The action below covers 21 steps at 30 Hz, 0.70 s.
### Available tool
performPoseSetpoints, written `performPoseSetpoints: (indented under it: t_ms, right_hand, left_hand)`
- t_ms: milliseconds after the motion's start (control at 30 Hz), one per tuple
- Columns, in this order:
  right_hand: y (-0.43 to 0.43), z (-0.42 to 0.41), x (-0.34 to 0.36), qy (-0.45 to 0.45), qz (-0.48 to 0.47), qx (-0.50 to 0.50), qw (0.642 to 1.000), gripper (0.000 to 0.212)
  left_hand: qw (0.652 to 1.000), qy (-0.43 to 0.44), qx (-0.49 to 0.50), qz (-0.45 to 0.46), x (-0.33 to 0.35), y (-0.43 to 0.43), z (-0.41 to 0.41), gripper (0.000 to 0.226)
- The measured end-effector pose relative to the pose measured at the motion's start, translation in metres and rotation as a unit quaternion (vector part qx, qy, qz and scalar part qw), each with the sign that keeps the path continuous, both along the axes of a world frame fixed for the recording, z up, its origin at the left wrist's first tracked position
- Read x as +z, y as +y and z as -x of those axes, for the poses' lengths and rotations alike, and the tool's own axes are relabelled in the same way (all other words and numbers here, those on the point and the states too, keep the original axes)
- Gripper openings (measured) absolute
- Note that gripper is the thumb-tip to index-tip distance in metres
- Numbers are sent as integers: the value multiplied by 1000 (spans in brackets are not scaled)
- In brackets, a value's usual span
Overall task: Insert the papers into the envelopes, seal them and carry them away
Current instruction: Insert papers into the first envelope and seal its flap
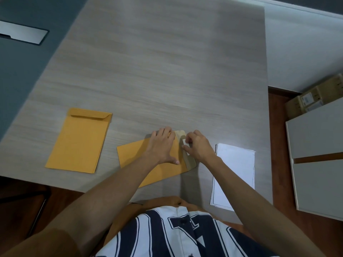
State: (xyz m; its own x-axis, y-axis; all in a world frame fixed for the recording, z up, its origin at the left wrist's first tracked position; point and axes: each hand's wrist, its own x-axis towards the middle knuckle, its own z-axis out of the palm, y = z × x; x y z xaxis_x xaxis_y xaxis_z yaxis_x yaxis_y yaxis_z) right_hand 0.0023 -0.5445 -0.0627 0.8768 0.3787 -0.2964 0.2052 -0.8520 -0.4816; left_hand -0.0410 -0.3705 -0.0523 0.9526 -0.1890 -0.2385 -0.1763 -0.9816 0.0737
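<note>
A yellow-brown envelope [133,156] lies slanted on the table in front of me, its pale flap [191,161] open toward the right. My left hand [161,145] presses flat on the envelope near the flap end, fingers spread. My right hand [197,145] pinches a small white strip [185,143] at the flap, between thumb and fingertips. A stack of white papers [235,173] lies to the right of the envelope. A pile of flat envelopes [79,140] with flaps folded down lies to the left.
The light wood-grain table [157,71] stretches away in front. Grey cabinets [319,154] and cardboard boxes [313,97] stand at the right on a brown floor. A dark surface with a grey plate [22,33] lies at the far left.
</note>
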Motion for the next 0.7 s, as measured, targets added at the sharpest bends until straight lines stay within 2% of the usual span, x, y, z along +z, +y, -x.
performPoseSetpoints:
  t_ms: [133, 367, 700]
  right_hand:
    - [-2, 1, 0, 5, -17, -30, 999, 28]
    - [-2, -7, 4, 13, 23, 71, 997, 35]
    - [-3, -21, 14, 23, 54, 144, 988, 27]
  left_hand:
    - [1000, -1, 1, -2, 0, 0, -1, 101]
    - [1000, -2, -3, 0, 0, 1, 0, 101]
    - [1000, 5, 0, 4, 0, 1, -2, 103]
